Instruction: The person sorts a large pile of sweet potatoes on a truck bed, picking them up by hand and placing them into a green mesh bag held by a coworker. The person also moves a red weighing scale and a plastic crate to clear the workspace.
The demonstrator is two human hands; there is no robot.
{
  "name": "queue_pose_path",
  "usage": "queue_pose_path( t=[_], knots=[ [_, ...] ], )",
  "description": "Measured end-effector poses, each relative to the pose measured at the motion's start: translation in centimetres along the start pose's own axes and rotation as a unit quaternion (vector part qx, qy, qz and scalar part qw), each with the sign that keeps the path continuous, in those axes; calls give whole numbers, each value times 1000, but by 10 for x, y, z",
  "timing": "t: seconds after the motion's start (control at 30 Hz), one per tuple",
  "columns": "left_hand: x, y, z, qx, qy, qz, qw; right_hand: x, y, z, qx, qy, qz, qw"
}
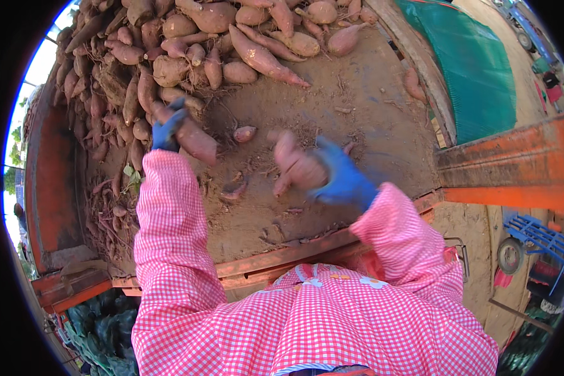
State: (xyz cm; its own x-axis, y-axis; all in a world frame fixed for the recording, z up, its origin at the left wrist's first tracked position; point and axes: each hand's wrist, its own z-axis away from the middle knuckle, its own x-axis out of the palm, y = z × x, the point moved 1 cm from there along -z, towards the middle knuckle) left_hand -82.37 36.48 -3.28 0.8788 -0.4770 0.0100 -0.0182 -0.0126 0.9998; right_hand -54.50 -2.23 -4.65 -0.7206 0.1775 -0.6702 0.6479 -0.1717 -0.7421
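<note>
A blue work glove covers my left hand [168,130], which grips a thick sweet potato [196,141] beside the heap. My right hand [344,175], also gloved in blue, is blurred by motion. Between its fingers is a blurred sweet potato [301,164]; whether it is one piece or two cannot be made out. Beyond both hands rises a big heap of soil-covered sweet potatoes [178,26]. One small sweet potato [245,134] lies on the dirty truck bed [371,122] between my hands.
Thin roots and scraps [110,211] gather in the near left corner. An orange metal side wall [56,188] bounds the left, and a low orange edge [282,256] runs before my body. An opened orange panel [507,160] juts out right, near green netting [474,70] and a blue cart [543,239].
</note>
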Motion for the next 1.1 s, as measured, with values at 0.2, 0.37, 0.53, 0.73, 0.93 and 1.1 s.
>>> queue_pose_path(
  t=[0.2, 0.37, 0.53, 0.73, 0.93, 1.1],
  knots=[
    [-34, 22, 96, 90, -44, 371, 923, 47, -21, -3, 27, -4, 130, 991],
    [30, 57, 209, 106, -205, 429, 874, 45, -37, 25, 49, 112, -329, 936],
    [146, 80, 303, -165, -78, 290, 939, 51, -100, 168, -15, 140, -831, 538],
    [271, 50, 420, -345, -204, 157, 903, 67, -97, 329, 106, 198, -700, 678],
    [374, 37, 518, -464, -612, 130, 627, 60, -110, 495, 169, 343, -678, 628],
    [492, 47, 644, -439, -667, -22, 602, 50, -97, 647, 184, 462, -696, 519]
  ],
)
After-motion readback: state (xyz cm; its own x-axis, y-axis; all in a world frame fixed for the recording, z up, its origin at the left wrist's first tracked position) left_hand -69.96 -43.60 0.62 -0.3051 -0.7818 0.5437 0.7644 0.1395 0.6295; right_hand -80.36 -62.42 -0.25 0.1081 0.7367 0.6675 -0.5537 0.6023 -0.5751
